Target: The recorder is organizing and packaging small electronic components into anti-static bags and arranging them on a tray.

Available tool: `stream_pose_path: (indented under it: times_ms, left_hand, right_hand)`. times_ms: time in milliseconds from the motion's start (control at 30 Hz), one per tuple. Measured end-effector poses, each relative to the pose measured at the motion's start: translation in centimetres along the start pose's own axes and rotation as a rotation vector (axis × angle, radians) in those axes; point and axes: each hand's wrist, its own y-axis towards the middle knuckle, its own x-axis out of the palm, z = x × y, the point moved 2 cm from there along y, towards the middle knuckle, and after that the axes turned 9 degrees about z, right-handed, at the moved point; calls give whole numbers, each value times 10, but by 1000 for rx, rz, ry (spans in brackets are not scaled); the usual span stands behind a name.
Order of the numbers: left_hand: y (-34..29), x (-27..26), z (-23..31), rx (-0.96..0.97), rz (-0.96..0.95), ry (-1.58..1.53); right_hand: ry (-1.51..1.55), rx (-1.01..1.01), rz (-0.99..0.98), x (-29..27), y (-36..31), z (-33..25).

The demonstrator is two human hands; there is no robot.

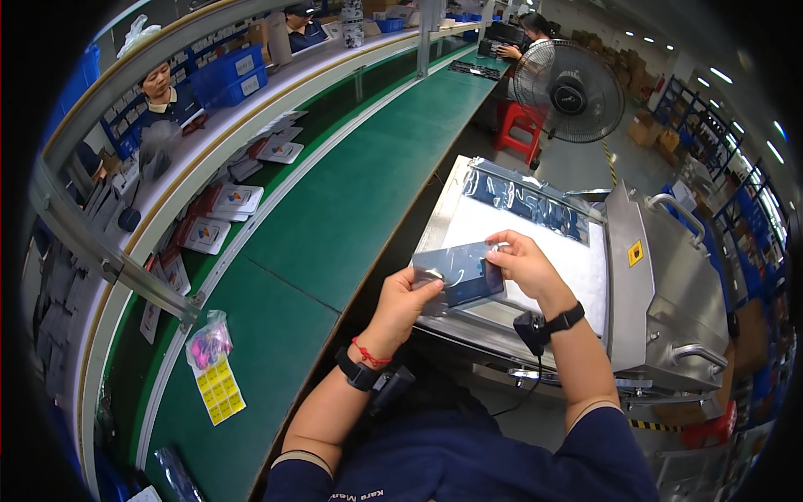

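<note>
Between my two hands is a clear plastic bag with a flat dark panel (462, 269) inside, held over the near part of an opened steel machine. My left hand (395, 308) pinches the bag's left side, thumb on top. At its upper right edge, the fingers of my right hand (527, 263) are closed on the film. Beneath lies the machine's white bed (468, 226). Along the bed's far edge, several dark flat pieces in clear film (527, 199) lie in a row. The machine's steel lid (623, 259) stands raised on the right.
To the left runs a green worktable (335, 217) bearing a yellow label sheet (221, 391) and a clear bag with pink items (209, 341). Flat packages (236, 201) line the shelf. A fan (569, 94) and red stool (520, 132) stand beyond; co-workers are farther off.
</note>
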Motion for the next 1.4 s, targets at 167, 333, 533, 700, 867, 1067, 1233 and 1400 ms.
stream_pose_path:
  times_ms: [167,333,533,700,867,1067,1233,1400]
  left_hand:
    - [-10,5,-32,-255,11,-1]
    - [-21,3,-38,-400,-44,118]
    - [-28,-2,-37,175,-9,590]
    - [-30,17,-30,854,-117,1222]
    - [-29,15,-52,778,-216,1364]
    - [-31,10,-54,789,-206,1375]
    - [-29,14,-55,789,-221,1371]
    - [-27,6,-56,805,-211,1379]
  right_hand:
    - [-136,20,-79,-10,54,11]
    - [-303,18,-207,-24,96,21]
    - [-471,-55,-271,-12,116,25]
    - [-625,-174,-243,-4,116,28]
    - [-985,-541,26,1,88,20]
    - [-1085,-494,-159,5,-7,-5]
    - [-996,-762,22,20,-69,45]
    - [-1064,-761,189,41,-81,70]
